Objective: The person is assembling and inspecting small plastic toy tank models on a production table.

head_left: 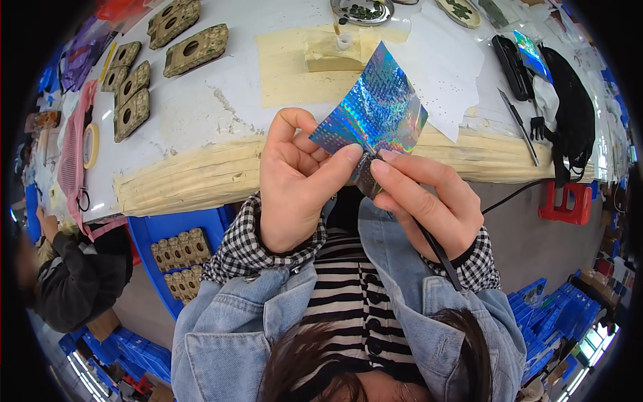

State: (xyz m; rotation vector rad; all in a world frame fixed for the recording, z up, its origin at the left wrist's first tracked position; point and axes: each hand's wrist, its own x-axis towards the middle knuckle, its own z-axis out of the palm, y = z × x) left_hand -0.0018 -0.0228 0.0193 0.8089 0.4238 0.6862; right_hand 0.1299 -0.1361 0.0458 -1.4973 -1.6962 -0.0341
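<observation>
My left hand pinches a shiny blue holographic sheet between thumb and fingers. The sheet is bent and carries rows of small marks, and it is raised above the table's near edge. Closed around a slim dark tool, my right hand meets the sheet's lower part. The tool's back end sticks out past my right wrist. A thin pale tip shows between both thumbs, against the sheet; I cannot tell whether the tool is a pair of tweezers or a blade.
Several camouflage-patterned pieces with round holes lie at the table's left. A taped block with a small white cup stands behind the sheet. Another slim tool and a black bag lie right. A blue crate sits below; another person's sleeve shows left.
</observation>
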